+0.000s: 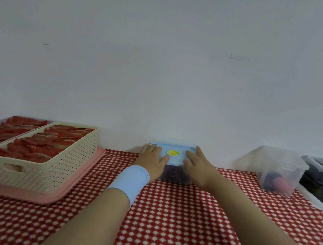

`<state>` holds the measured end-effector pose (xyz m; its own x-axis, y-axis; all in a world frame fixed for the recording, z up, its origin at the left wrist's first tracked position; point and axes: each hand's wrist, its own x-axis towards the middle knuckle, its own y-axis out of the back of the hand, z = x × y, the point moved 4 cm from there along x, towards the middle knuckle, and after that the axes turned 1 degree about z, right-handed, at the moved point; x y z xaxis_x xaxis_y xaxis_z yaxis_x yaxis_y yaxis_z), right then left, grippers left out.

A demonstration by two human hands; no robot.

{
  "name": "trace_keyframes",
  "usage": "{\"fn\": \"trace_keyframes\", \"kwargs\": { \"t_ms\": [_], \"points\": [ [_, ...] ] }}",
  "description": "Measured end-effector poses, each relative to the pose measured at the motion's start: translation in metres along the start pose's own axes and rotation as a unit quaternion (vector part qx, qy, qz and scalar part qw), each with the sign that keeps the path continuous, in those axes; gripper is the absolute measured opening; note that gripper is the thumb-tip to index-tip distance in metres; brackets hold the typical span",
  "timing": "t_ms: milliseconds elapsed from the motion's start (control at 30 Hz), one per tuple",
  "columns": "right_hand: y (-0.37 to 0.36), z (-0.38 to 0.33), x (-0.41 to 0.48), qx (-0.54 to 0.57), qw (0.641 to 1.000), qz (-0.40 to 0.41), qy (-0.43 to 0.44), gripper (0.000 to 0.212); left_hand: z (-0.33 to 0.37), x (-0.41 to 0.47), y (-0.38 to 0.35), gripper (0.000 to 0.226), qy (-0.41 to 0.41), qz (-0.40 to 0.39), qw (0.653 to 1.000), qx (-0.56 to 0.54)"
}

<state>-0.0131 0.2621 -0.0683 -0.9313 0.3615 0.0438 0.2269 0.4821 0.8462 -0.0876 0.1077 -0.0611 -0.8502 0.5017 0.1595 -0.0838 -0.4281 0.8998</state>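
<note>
the small clear plastic container with a pale blue snap-on lid sits at the far edge of the table, against the white wall, with dark contents dimly visible through its side. a round yellow button marks the lid's centre. the left hand lies flat on the lid's left half and the right hand on its right half. both have their fingers stretched out and neither grips anything.

this looks like pressing the lid home. to do it well, push down evenly on both sides at once, then work the palms toward the corners so that no edge stays lifted. keep the box from sliding into the wall, and leave the yellow button alone.

a light blue wristband wraps the left wrist. under everything lies a red and white patterned tablecloth. well to the left, a cream perforated basket of red packets stands on a pink tray. to the right stands a clear plastic tub.
</note>
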Motion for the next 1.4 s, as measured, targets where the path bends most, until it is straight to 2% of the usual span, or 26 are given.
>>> {"fn": "trace_keyframes", "kwargs": {
  "t_ms": [133,167,233,333,500,567,667,733,900,1033,1133,1233,1300,1400],
  "points": [
    [0.010,0.001,-0.006,0.025,1.000,0.015,-0.001,0.046,-0.007,0.003,-0.006,0.049,0.000,-0.028,1.000,0.007],
    [0.014,0.005,-0.003,0.032,0.999,0.042,0.010,0.044,-0.011,0.004,-0.006,0.053,0.014,-0.044,0.999,0.010],
    [0.019,0.017,0.002,0.089,0.993,0.081,0.008,0.037,-0.013,0.004,-0.003,0.068,-0.016,-0.055,0.998,0.037],
    [0.024,0.024,0.003,0.116,0.990,0.080,0.004,0.034,-0.010,0.005,-0.001,0.077,-0.043,-0.049,0.997,0.042],
    [0.021,0.015,0.008,0.080,0.995,0.059,-0.010,0.041,-0.010,0.010,0.000,0.074,-0.038,-0.060,0.995,0.065],
    [0.019,0.012,0.008,0.053,0.997,0.053,-0.002,0.042,-0.010,0.009,-0.002,0.063,-0.038,-0.077,0.993,0.083],
    [0.018,0.008,0.007,-0.005,0.999,0.029,0.013,0.044,-0.006,0.009,-0.003,0.049,-0.032,-0.053,0.997,0.054],
    [0.019,0.009,0.006,-0.046,0.999,0.009,0.015,0.047,-0.008,0.007,-0.004,0.049,-0.005,-0.035,0.999,0.025],
    [0.019,0.010,0.002,-0.071,0.997,-0.013,0.025,0.049,-0.010,0.015,-0.002,0.046,-0.029,-0.015,0.999,0.012],
    [0.011,0.009,0.003,0.003,0.999,-0.015,0.035,0.052,-0.008,0.018,-0.009,0.049,-0.007,-0.037,0.999,-0.007],
    [0.010,0.013,0.005,0.103,0.994,-0.021,-0.001,0.057,-0.010,0.013,-0.008,0.052,0.051,-0.026,0.997,-0.057],
    [0.012,0.015,0.005,0.199,0.979,0.039,-0.038,0.063,-0.013,0.011,-0.006,0.063,0.094,0.017,0.983,-0.154],
    [0.011,0.016,0.005,0.196,0.977,0.069,-0.040,0.048,-0.013,0.009,-0.004,0.058,0.085,0.048,0.976,-0.196],
    [0.009,0.016,0.007,0.212,0.974,0.070,-0.045,0.033,-0.012,0.009,-0.002,0.043,0.072,0.064,0.973,-0.209]
  ]
}}
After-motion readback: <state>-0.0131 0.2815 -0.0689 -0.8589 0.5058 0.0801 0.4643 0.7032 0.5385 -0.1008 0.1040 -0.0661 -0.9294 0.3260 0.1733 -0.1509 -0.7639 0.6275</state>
